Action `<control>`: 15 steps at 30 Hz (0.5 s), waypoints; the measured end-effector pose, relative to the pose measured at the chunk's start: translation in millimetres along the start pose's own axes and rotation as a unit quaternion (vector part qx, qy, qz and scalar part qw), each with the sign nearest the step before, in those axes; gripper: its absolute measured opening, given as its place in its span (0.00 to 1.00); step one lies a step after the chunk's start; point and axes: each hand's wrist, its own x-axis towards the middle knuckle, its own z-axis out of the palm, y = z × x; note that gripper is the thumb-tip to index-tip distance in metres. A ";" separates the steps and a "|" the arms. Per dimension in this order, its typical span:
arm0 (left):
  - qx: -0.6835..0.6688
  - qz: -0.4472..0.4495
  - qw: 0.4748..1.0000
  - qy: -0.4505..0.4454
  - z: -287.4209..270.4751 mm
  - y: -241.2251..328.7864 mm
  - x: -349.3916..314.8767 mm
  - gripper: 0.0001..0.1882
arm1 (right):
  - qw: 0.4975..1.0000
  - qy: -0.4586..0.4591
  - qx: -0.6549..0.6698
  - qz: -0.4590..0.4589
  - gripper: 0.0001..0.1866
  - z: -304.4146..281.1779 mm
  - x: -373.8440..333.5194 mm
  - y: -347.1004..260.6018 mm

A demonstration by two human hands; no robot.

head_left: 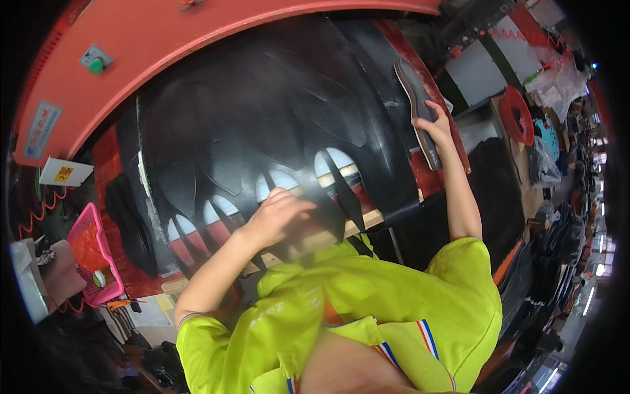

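Note:
A large black sheet (243, 98) lies under the red machine, with rounded cut-outs and narrow strips along its near edge. Over that edge is my left hand (272, 217), fingers curled and slightly smeared by motion. It holds a dark, blurred cut piece (323, 220), partly hidden below the fingers. At the right, my right hand (436, 126) grips a long sole-shaped cutting die (415, 95) by its side. The die, dark with a pale metal rim, rests at the right margin of the bed, beside the sheet.
The red machine beam (216, 20) with a green button (96, 65) arches across the back. Black sole-shaped pieces (131, 226) are stacked left of the sheet. A pink basket (98, 256) stands at the far left, a red bowl-shaped container (516, 116) at the right.

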 end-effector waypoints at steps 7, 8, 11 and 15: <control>-0.336 -0.182 0.914 -0.133 -13.5 77.5 1.6 0.09 | 0.919 0.108 -0.281 -0.253 0.39 -19.2 -65.9 26.3; -0.420 -0.210 0.867 -0.167 -14.1 83.1 1.4 0.12 | 0.959 0.085 -0.206 -0.177 0.27 -18.7 -86.6 25.0; -0.556 -0.191 0.782 -0.208 -17.0 70.9 17.5 0.41 | 0.970 -0.186 -0.098 0.122 0.18 -21.4 -120.2 20.3; -0.280 -0.205 0.933 -0.100 -27.2 26.7 69.5 0.34 | 0.905 -0.264 0.281 0.180 0.20 -22.8 -109.8 28.2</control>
